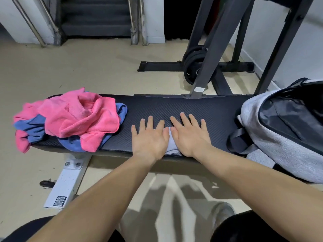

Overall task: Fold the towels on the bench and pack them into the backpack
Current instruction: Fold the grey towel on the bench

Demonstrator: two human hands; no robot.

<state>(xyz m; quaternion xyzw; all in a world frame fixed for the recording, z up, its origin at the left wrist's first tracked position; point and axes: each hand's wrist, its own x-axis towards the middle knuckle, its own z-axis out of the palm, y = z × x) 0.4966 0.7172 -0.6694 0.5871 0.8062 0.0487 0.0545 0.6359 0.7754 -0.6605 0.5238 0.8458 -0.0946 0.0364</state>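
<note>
Both palms flat with fingers straight, gripping nothing, left hand (150, 137) and right hand (189, 135) press a small folded grey towel (170, 144) at mid bench (201, 109), open backpack (262, 126) nearer the right hand, unfolded towel heap (78, 117) nearer the left.

Towels (78, 117) left — backpack (279, 133) right (on bench (192, 105))

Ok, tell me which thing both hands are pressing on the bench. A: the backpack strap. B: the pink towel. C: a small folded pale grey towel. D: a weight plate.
C: left hand and right hand lie flat, fingers straight, on the folded pale grey towel on the bench; the pink towel sits crumpled to the left.
</note>
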